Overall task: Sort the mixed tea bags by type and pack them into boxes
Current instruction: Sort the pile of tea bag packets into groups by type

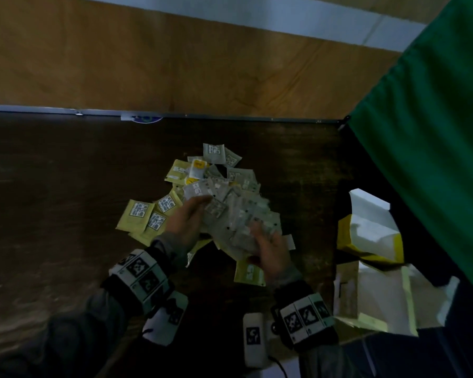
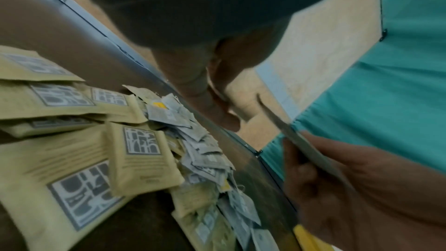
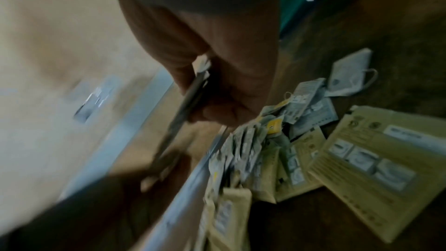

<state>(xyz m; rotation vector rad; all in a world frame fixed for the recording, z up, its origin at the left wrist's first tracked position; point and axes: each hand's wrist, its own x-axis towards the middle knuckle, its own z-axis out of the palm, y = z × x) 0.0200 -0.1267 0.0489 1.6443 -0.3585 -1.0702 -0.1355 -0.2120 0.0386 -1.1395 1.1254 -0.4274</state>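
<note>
Dark wooden table (image 1: 66, 186) fills my head view, with the mixed tea bag pile (image 1: 202, 181) at centre. My left hand (image 1: 186, 222) and right hand (image 1: 271, 255) meet just below it, at about six o'clock of the pile, both pinching a stack of grey sachets (image 1: 235, 214) between thumb and fingers. Tan sachets (image 1: 137, 216) lie at nine o'clock. Open boxes (image 1: 372, 236) sit at three o'clock, beside green cloth (image 1: 434, 132).

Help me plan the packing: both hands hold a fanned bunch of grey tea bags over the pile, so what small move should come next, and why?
Probably square the grey tea bags into a neat stack between the left hand and right hand. They are splayed unevenly, and the open box sits just to the right.
</note>
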